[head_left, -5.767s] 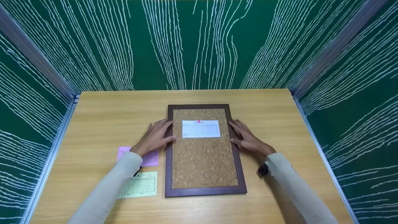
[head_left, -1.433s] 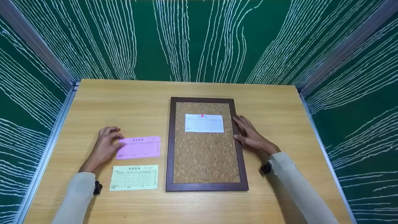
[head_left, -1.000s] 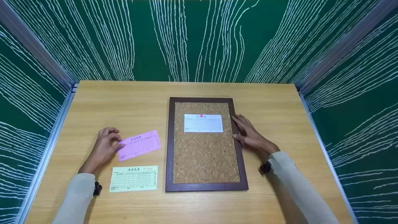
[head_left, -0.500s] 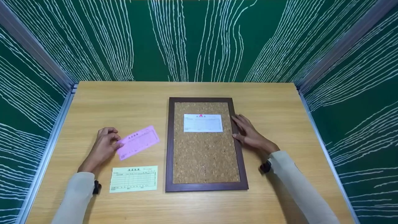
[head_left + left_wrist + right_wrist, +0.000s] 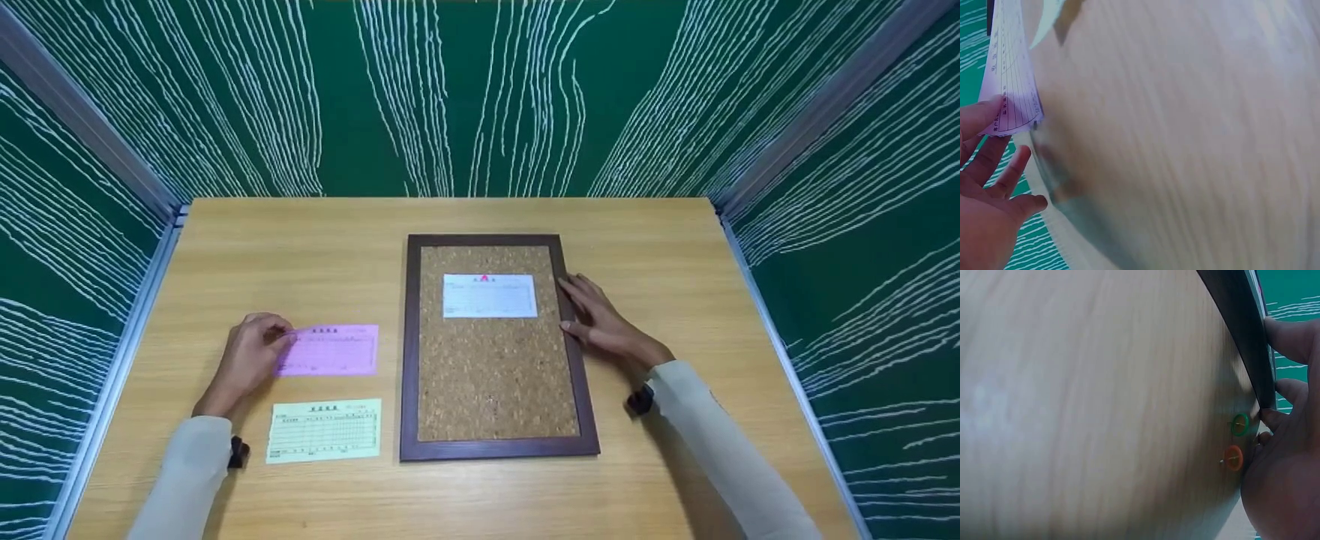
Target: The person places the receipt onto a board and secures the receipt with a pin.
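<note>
In the head view, my left hand (image 5: pixel 249 360) pinches a pink paper slip (image 5: pixel 334 350) at its left end. The left wrist view shows this slip (image 5: pixel 1013 73) raised and slightly curved between thumb and fingers. My right hand (image 5: pixel 609 326) rests against the right side of a dark-framed cork board (image 5: pixel 495 375). From the right wrist, its fingertips touch the frame (image 5: pixel 1241 320). A white slip (image 5: pixel 490 298) lies on the cork's upper part under a red-pink pushpin (image 5: pixel 484 277).
A green printed slip (image 5: pixel 324 431) lies on the wooden table (image 5: pixel 300 255) below the pink one. Two thumbtacks, one green (image 5: pixel 1239 424) and one orange (image 5: pixel 1234 458), lie near my right hand. Green walls (image 5: pixel 375 172) with white lines stand around the table.
My left hand has gone from the board's left edge to the pink slip, which tilted upward at its right end and is now level. My right hand has stayed at the frame.
</note>
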The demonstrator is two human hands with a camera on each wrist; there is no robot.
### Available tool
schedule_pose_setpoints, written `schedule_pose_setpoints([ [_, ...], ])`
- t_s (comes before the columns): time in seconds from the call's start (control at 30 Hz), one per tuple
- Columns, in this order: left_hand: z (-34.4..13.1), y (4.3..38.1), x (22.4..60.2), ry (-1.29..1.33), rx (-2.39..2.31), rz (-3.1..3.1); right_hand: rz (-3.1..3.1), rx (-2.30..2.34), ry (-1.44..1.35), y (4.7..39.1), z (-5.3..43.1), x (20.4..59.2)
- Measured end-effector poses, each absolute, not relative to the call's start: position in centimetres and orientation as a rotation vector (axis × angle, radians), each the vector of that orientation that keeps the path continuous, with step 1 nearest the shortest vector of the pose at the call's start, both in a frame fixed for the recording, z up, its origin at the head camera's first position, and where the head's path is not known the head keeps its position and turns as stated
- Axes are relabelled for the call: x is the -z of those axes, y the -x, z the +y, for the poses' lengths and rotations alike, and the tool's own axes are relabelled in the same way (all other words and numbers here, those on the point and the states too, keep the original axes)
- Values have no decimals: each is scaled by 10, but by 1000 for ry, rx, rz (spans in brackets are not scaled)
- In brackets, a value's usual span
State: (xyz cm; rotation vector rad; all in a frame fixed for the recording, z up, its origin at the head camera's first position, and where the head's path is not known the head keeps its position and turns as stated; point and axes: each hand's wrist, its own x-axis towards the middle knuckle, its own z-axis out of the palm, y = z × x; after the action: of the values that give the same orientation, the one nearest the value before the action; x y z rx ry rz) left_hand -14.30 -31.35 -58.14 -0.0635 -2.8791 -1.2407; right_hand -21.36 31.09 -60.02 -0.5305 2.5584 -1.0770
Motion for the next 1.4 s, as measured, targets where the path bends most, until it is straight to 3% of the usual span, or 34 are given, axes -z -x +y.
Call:
schedule_pose_setpoints([
  [0.87, -297, 141, 539, -82, 1450, -2876, 2574, 1062, 542, 213, 314, 604],
  [1.4, -291, 143, 528, 22, 1412, -2811, 2570, 1076, 560, 213, 313, 602],
])
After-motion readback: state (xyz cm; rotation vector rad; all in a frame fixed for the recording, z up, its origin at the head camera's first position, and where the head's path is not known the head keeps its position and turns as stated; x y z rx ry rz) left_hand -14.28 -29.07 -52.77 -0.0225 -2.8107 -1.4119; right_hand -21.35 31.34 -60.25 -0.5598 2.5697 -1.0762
